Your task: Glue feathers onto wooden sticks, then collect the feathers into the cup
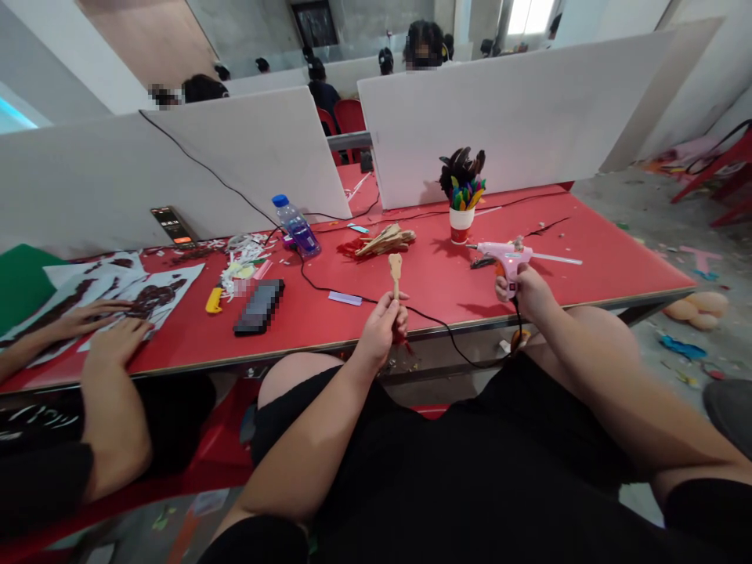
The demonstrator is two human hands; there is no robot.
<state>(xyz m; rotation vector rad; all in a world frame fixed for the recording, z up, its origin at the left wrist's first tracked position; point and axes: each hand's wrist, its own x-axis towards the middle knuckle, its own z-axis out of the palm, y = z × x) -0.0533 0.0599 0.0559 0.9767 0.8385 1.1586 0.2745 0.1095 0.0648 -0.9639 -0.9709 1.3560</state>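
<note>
Between the fingers of my left hand [385,329] is a small flat wooden stick [395,274] with a wider, shaped top, held upright at the table's front edge. Something red and stringy hangs below that hand. My right hand [525,290] is wrapped round the handle of a pink hot glue gun [505,252]. Its nozzle points left, and a clear glue stick [558,259] sticks out of its back. Behind the left hand lies a bundle of similar wooden sticks [385,241] with red strands. A paper cup [461,224] of black and coloured feathers [463,176] stands beyond the glue gun.
A bottle [297,227] with purple liquid, a dark phone [259,307], a yellow cutter [215,299] and paper scraps [247,251] lie left on the red table [329,337]. A black cord [435,317] crosses it. At far left a co-worker's hands [121,329] rest on patterned sheets.
</note>
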